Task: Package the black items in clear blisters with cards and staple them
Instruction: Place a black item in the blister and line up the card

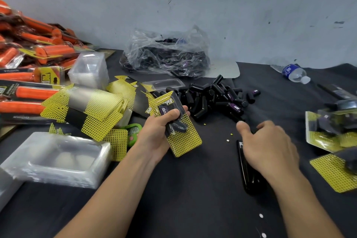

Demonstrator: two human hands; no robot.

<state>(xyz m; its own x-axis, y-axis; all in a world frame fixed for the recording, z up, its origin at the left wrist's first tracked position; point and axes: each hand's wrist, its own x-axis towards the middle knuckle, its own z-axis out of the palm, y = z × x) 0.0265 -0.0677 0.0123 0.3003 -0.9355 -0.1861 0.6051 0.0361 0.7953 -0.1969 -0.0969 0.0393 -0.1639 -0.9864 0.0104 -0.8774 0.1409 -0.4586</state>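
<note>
Pack (183,137): carded blister with black item, held in left grip (162,131), long axis slanting far-left to near-right | right grip (270,147): wide, blurred, holds nothing seen, just over stapler (244,170) lying lengthwise on desk (193,208) | stapler nearer right.

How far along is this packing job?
Done: a few assembled packs lie at right. In hand: the left hand grips one carded blister pack; the right hand is over the stapler. Left: a pile of loose black items and more in a bag.
</note>
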